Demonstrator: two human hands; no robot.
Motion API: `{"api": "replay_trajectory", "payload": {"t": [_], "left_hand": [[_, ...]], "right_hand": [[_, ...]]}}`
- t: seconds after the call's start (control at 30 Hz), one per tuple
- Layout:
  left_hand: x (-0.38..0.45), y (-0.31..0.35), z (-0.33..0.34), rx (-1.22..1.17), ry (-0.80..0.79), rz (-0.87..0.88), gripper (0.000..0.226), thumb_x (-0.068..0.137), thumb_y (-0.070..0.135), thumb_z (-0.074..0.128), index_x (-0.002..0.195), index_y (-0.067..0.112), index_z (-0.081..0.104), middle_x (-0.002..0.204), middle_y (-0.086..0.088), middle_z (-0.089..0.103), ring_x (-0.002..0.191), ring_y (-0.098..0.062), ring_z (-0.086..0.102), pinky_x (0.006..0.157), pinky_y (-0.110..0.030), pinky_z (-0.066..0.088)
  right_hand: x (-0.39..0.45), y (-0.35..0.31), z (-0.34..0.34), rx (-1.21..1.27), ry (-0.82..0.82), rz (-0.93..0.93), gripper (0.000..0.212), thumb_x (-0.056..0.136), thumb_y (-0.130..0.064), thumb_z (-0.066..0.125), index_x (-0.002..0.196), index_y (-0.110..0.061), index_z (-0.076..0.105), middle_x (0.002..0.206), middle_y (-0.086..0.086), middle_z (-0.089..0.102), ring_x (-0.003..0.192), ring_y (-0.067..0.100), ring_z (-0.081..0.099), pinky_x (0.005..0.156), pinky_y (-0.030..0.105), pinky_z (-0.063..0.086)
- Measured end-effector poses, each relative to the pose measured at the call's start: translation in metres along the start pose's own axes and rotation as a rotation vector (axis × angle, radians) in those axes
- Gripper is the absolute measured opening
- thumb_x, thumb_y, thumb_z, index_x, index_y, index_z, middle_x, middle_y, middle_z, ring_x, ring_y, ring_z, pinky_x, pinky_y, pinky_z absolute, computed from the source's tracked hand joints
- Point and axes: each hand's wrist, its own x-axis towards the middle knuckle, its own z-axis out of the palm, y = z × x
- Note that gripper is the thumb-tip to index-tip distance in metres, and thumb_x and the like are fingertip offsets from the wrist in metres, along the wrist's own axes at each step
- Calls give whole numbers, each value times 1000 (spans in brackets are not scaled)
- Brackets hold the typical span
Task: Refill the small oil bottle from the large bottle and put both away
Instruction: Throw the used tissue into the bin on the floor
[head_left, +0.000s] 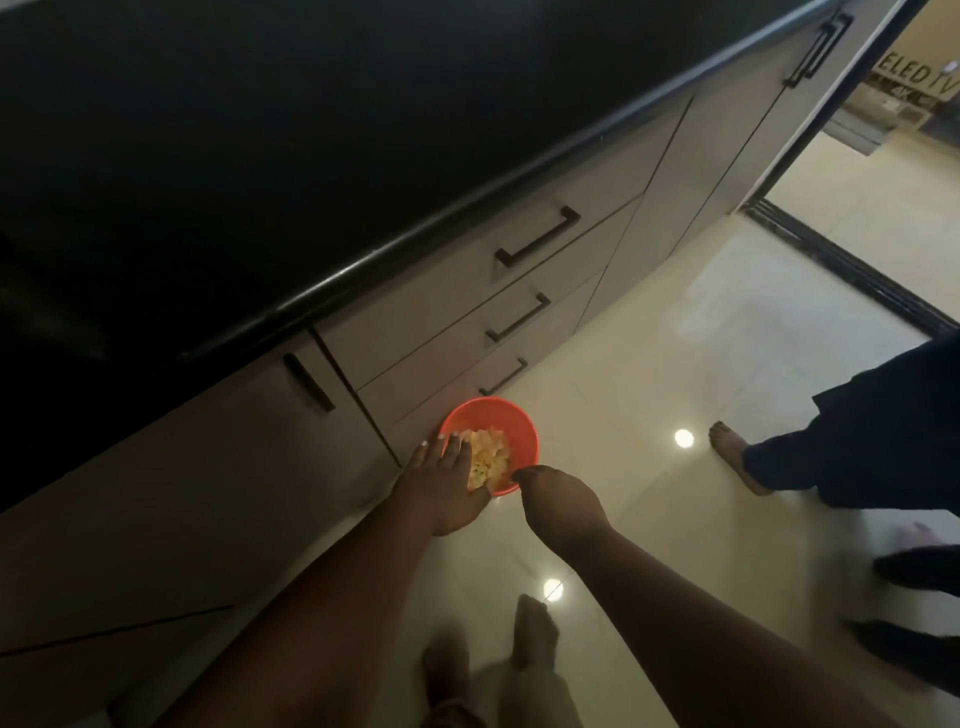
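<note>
No oil bottle shows in the head view. An orange plastic bowl (500, 415) with pale yellow pieces of food (488, 457) is held in front of the lower drawers. My left hand (441, 488) lies over the bowl's left side, its fingers stretched flat across the rim and onto the food. My right hand (561, 501) comes in from the right and pinches the bowl's near rim with curled fingertips. Whether the left thumb hooks under the bowl is hidden.
A black countertop edge (363, 260) runs diagonally above grey drawers with black handles (537, 236). Glossy cream floor tiles (675, 338) spread to the right. Another person's bare foot (735, 457) and dark trouser leg stand at right. A doorway (857, 218) opens at top right. My own feet (535, 629) are below.
</note>
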Motion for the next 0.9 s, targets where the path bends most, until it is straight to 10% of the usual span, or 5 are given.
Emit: {"api": "replay_trajectory", "payload": {"t": [0.9], "left_hand": [[203, -45, 147, -143, -154, -94, 81, 100, 62, 24, 159, 14, -1, 168, -9, -4, 153, -28, -9, 120, -45, -9]], "right_hand": [[202, 70, 176, 184, -213, 134, 36, 88, -5, 54, 124, -5, 55, 127, 17, 56, 111, 36, 58, 88, 42, 48]]}}
